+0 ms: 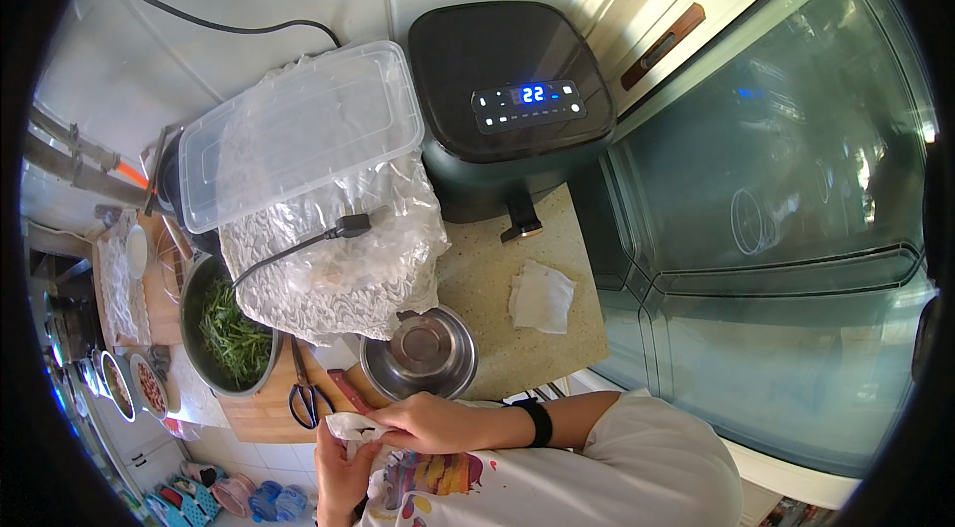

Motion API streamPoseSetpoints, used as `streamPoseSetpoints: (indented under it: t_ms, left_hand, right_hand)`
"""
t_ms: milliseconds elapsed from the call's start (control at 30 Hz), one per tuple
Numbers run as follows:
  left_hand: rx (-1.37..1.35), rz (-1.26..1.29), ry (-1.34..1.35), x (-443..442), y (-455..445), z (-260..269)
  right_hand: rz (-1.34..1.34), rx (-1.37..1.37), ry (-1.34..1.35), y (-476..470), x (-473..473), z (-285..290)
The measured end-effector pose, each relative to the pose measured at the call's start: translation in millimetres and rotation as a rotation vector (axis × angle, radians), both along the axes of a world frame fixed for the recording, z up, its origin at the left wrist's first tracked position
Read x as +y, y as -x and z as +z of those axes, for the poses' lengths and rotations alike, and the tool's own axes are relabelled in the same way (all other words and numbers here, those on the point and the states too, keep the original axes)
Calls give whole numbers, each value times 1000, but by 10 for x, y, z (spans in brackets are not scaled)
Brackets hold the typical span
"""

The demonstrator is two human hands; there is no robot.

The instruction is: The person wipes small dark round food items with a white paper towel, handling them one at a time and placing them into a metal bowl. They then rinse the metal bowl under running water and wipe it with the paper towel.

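Note:
Both my hands are at the bottom, in front of my shirt and just off the counter's edge. A crumpled white tissue or cloth (351, 425) is between them. My left hand (343, 463) pinches it from below, and my right hand (421, 422), with a black wristband on the arm, grips its other side. Close by on the wooden cutting board (257, 415) lie dark-handled scissors (306, 400) and a reddish-brown handle (349, 390). Beside them stands a stainless steel bowl (421, 351). Green leafy vegetables (233, 337) fill a round pot (192, 348).
A black air fryer (515, 86) with a lit display stands at the back. Left of it, a clear plastic lid (298, 131) and a power plug (352, 225) rest on a lace-covered object (336, 310). A white tissue (543, 297) lies on the counter (485, 281). Glass-fronted doors (768, 176) rise right.

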State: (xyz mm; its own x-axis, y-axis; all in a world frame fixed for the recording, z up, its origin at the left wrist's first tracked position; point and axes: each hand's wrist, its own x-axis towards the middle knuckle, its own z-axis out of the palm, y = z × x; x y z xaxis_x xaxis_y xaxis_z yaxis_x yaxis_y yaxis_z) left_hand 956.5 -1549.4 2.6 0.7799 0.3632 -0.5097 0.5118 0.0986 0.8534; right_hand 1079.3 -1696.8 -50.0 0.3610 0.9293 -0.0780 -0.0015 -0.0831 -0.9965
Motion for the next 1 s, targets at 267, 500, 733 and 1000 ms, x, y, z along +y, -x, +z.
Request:
streamPoseSetpoints:
  t_ms: [267, 500, 733, 1000]
  left_hand:
    - [17, -100, -119, 94, 100, -57]
    - [7, -97, -88, 59, 74, -25]
    - [-19, -82, -168, 77, 130, -24]
    - [43, -192, -269, 133, 184, -41]
  right_hand:
    - [54, -143, -109, -51, -23, -10]
    - [145, -471, -51, -2, -11, -138]
    - [68, -465, -166, -1, -1, -85]
    - [142, -308, -137, -58, -4, -83]
